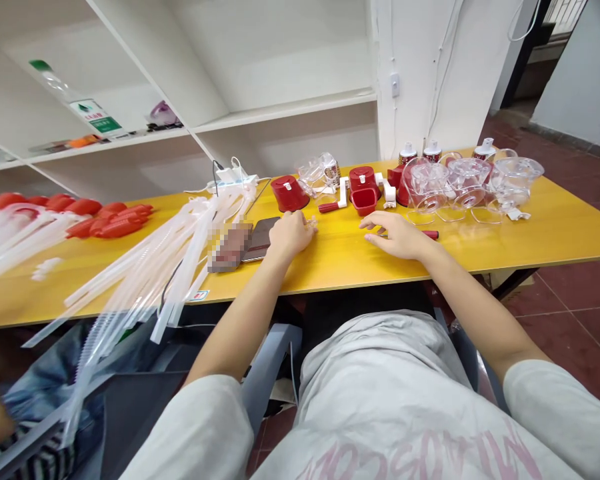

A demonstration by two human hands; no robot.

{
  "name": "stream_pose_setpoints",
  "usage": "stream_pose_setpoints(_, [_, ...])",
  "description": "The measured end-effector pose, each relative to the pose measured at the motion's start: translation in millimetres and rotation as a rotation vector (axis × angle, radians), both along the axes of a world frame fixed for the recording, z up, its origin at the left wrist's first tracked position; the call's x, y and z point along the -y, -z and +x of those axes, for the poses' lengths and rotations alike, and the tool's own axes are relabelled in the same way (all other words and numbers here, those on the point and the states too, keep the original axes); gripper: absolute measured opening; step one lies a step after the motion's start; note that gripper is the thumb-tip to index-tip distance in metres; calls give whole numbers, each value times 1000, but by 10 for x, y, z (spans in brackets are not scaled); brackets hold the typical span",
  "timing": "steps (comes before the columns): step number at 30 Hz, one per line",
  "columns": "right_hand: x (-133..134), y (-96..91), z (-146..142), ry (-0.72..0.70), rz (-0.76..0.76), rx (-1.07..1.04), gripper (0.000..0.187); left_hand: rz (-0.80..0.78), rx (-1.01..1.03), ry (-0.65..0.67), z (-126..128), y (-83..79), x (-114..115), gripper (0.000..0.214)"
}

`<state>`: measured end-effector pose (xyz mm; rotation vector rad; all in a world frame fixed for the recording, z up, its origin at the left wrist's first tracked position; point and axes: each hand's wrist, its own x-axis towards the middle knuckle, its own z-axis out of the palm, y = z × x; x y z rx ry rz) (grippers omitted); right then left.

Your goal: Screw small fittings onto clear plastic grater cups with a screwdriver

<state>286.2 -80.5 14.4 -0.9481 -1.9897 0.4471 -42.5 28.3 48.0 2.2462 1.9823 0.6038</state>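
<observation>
My left hand (291, 233) is at the table beside a dark phone-like case (260, 239), its fingers curled in. A tiny pale bit shows at its fingertips, too small to name. My right hand (394, 235) hovers over or rests on the yellow tabletop (335, 257) with its fingers stretched out and nothing in them. Partly hidden under the right wrist lies a red-handled tool (431, 235). Beyond the hands are a red cup-shaped part (289, 193), a small red container (364, 201), and a white part with a red handle (336, 203).
Clear plastic jugs (467, 179) crowd the right side, with white-topped cylinders (433, 152) behind. At left lie long translucent plastic strips (150, 247) overhanging the front edge, and red plastic pieces (115, 220). A power strip (235, 177) sits at the back. Someone else sits at the far left.
</observation>
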Motion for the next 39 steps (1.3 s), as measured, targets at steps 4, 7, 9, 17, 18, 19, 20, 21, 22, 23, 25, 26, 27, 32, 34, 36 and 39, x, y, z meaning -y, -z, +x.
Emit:
stream_pose_setpoints(4, [8,-15,16,-1,-5,-5,27,-6,-52,-10,178,-109,-238,40])
stream_pose_setpoints(7, [20,-27,21,-2,-8,1,26,41,-56,41,209,-149,-124,45])
stream_pose_setpoints(9, [28,-29,15,-8,-12,13,26,75,-49,123,197,-105,129,53])
stream_pose_setpoints(17, [187,-180,71,13,-63,205,26,-70,-40,590,68,414,1239,74])
stream_pose_setpoints(18, [248,-228,96,9,-64,250,27,-68,-49,589,51,449,1280,73])
stream_pose_setpoints(19, [318,-275,121,11,-54,280,28,-61,-62,586,40,470,1302,74])
stream_pose_setpoints(20, [396,-316,143,27,-30,290,29,-55,-82,585,35,479,1312,75])
stream_pose_setpoints(21, [477,-346,164,53,0,294,30,-50,-103,585,39,477,1316,76])
stream_pose_setpoints(22, [559,-362,182,87,26,301,31,-46,-123,584,48,467,1319,77])
stream_pose_setpoints(23, [638,-362,200,125,43,315,32,-41,-139,582,61,453,1325,76])
stream_pose_setpoints(25, [774,-319,245,194,40,371,36,-38,-160,571,93,419,1349,73])
stream_pose_setpoints(26, [826,-282,274,224,31,397,38,-39,-168,564,108,403,1364,72])
stream_pose_setpoints(27, [862,-240,306,249,20,416,42,-44,-177,557,120,389,1380,71])
stream_pose_setpoints(32, [859,-48,453,360,-32,452,49,-66,-174,534,135,359,1419,69])
stream_pose_setpoints(34, [818,13,477,411,-59,500,48,-76,-160,534,126,362,1420,69])
stream_pose_setpoints(36, [782,71,483,441,-65,516,50,-85,-146,539,116,369,1422,69])
stream_pose_setpoints(39, [742,149,476,472,-54,487,55,-87,-120,547,102,384,1428,70])
